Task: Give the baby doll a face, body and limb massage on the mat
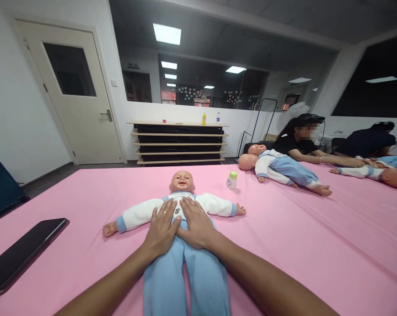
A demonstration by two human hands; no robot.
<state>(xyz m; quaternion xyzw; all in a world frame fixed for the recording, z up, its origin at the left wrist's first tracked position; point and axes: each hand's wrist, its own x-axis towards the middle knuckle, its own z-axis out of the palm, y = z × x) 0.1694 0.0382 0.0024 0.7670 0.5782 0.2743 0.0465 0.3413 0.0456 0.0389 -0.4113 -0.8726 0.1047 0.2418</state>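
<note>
A baby doll (182, 182) lies face up on the pink-covered table (304, 245), its head away from me and its arms spread wide. It wears a white top with blue cuffs and light blue trousers (167, 281). My left hand (162, 228) rests flat on the left side of the doll's chest and belly, with a ring on one finger. Flat on the other side lies my right hand (196, 224). Both hands point towards the doll's head, their thumbs meeting near its waist. A dark print on the top shows between them.
A small white bottle with a green cap (232, 180) stands right of the doll's head. A black phone (23, 254) lies at the left. More dolls (277, 169) lie at the far right, near a person in a black cap (299, 140). Stacked boards (180, 142) stand behind the table.
</note>
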